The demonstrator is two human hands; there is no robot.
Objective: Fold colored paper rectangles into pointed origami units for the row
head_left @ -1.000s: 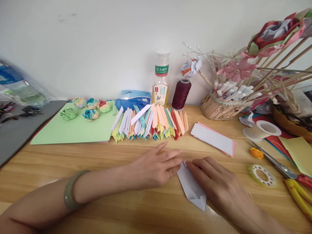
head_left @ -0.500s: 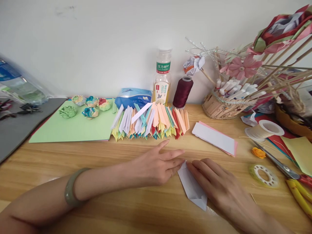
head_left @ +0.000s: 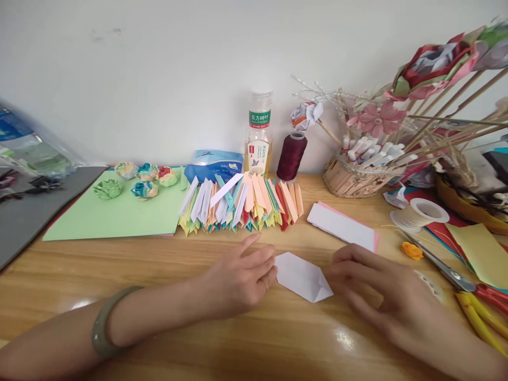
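A folded white paper [head_left: 301, 276] with pointed ends and a small triangular fold at its right lies in front of me. The fingers of my left hand [head_left: 246, 275] close on its left end, the little finger lifted away; the thumb is hidden. To the right of the paper, my right hand [head_left: 384, 296] is loosely curved, thumb and fingers apart, holding nothing. Just beyond the hands stands a row of folded paper pieces [head_left: 238, 203] in many colours. A stack of white and pink paper strips [head_left: 343, 225] lies behind my right hand.
Paper balls [head_left: 145, 189] rest on green sheets [head_left: 119, 217] at left. Behind the row are a tissue pack [head_left: 214, 165], a bottle [head_left: 259, 137] and a maroon thread spool [head_left: 292, 156]. Rightward are a basket [head_left: 353, 177], white spool [head_left: 424, 211] and scissors [head_left: 456, 275].
My right hand has let go of the folded paper and moved right. The paper has turned so that it lies more sideways, and my left hand has shifted slightly left at its end.
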